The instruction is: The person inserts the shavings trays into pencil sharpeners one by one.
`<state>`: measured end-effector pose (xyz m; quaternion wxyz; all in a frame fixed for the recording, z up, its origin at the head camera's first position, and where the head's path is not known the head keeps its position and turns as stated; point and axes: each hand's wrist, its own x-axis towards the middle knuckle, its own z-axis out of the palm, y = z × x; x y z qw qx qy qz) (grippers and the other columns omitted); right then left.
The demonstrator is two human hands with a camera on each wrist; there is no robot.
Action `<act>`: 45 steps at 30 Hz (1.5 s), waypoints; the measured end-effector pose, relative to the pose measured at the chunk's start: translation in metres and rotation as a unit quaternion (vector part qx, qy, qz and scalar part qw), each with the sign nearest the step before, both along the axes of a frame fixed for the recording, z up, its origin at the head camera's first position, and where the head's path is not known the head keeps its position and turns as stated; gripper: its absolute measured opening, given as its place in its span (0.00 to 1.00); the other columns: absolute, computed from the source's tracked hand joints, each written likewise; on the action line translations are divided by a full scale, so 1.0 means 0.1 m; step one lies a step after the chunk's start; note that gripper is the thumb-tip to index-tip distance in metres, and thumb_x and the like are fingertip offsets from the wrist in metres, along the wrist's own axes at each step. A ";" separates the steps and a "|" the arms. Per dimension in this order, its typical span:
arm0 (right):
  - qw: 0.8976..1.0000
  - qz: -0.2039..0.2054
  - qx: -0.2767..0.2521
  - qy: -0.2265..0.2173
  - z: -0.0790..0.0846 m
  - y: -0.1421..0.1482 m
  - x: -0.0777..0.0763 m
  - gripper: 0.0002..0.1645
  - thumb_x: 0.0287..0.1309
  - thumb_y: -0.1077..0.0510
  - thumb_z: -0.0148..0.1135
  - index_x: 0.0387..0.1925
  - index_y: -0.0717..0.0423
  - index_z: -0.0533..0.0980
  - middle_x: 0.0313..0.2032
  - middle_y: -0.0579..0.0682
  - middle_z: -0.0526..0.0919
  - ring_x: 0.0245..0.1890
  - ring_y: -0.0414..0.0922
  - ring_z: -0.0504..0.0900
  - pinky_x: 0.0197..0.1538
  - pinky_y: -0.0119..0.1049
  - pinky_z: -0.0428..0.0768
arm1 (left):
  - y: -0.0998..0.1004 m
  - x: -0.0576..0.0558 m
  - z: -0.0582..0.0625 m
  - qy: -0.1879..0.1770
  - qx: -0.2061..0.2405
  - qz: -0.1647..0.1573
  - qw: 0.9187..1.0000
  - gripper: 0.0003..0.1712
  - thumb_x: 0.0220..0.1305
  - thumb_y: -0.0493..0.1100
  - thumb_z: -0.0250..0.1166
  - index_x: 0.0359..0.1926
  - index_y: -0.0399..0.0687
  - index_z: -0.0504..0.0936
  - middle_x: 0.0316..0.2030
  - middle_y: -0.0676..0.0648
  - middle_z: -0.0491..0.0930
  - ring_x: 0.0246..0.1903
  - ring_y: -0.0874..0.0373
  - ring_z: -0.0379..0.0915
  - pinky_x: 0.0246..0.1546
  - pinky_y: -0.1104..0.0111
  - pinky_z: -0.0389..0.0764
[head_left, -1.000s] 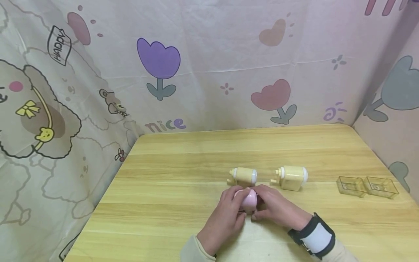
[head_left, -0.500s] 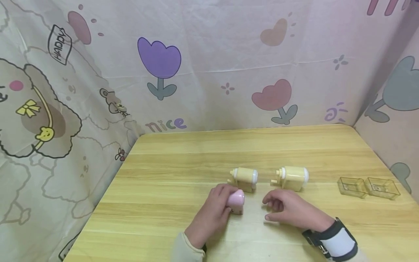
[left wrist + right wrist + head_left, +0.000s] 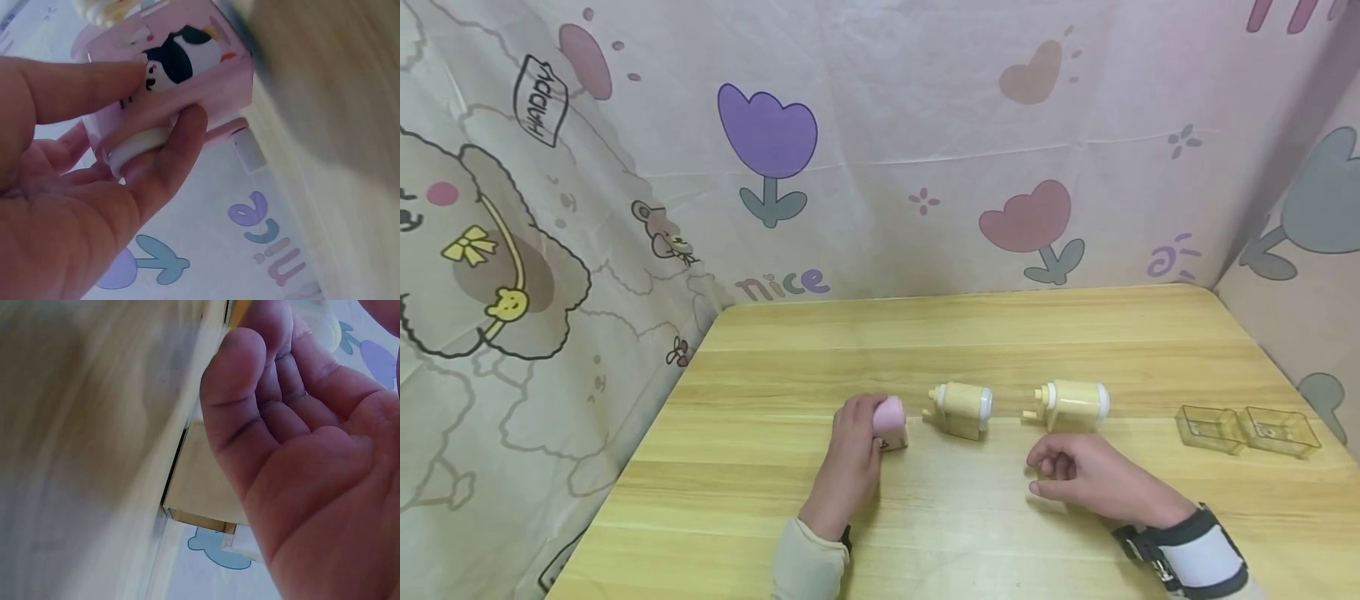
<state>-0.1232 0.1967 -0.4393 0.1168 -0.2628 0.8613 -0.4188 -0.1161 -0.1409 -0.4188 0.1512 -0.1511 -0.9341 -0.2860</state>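
Observation:
My left hand [image 3: 853, 446] grips a pink crank pencil sharpener [image 3: 891, 422] from its left side, at the middle of the table. In the left wrist view the sharpener [image 3: 228, 94] shows a black-and-white cartoon animal and a crank with a pale knob [image 3: 249, 150]; thumb and fingers lie against its body. To the right stand two yellow crank pencil sharpeners, a smaller one [image 3: 964, 408] and a larger one [image 3: 1078, 403]. Just in front of the larger one, my right hand [image 3: 1093, 475] hovers with fingers loosely curled, holding nothing.
Two see-through yellow trays [image 3: 1210, 429] lie side by side near the table's right edge. Behind the wooden table [image 3: 820, 350] hangs a printed cloth [image 3: 880, 167], which also covers the left and right sides.
Both hands were on the pink pencil sharpener; the right hand has let go and moved right. The left hand has carried the sharpener left and farther back, beside the smaller yellow one.

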 end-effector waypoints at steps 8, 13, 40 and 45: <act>1.000 0.002 0.006 -0.015 0.02 0.08 0.01 0.17 0.53 0.47 0.67 0.41 0.51 0.77 0.29 0.43 0.76 0.30 0.37 0.74 0.31 0.34 0.76 | -0.03 -0.06 -0.07 -0.008 -0.007 0.001 1.000 0.31 0.56 0.25 0.60 0.61 0.45 0.66 0.58 0.43 0.67 0.59 0.45 0.61 0.58 0.55 0.69; 1.000 -0.003 0.012 -0.004 0.05 0.22 0.01 0.14 0.55 0.52 0.65 0.42 0.53 0.78 0.31 0.42 0.77 0.32 0.36 0.75 0.34 0.33 0.77 | -0.01 -0.04 -0.05 -0.010 -0.021 0.022 0.999 0.34 0.56 0.31 0.64 0.64 0.50 0.66 0.67 0.40 0.61 0.67 0.38 0.51 0.62 0.44 0.57; 0.915 -0.339 0.161 0.150 0.03 1.11 -0.11 0.30 0.54 0.57 0.59 0.55 0.73 0.68 0.47 0.77 0.72 0.46 0.70 0.68 0.46 0.63 0.62 | 0.44 0.16 -0.13 -0.052 -0.021 -0.234 0.971 0.08 0.62 0.44 0.60 0.40 0.49 0.82 0.20 0.66 0.67 0.20 0.77 0.60 0.25 0.84 0.65; 0.904 -0.358 0.211 0.096 0.00 1.17 -0.08 0.43 0.52 0.55 0.60 0.63 0.75 0.56 0.59 0.83 0.51 0.57 0.81 0.46 0.54 0.75 0.45 | 0.44 0.16 -0.12 -0.054 -0.035 -0.226 0.972 0.08 0.63 0.45 0.60 0.39 0.50 0.82 0.20 0.67 0.67 0.21 0.76 0.60 0.26 0.83 0.65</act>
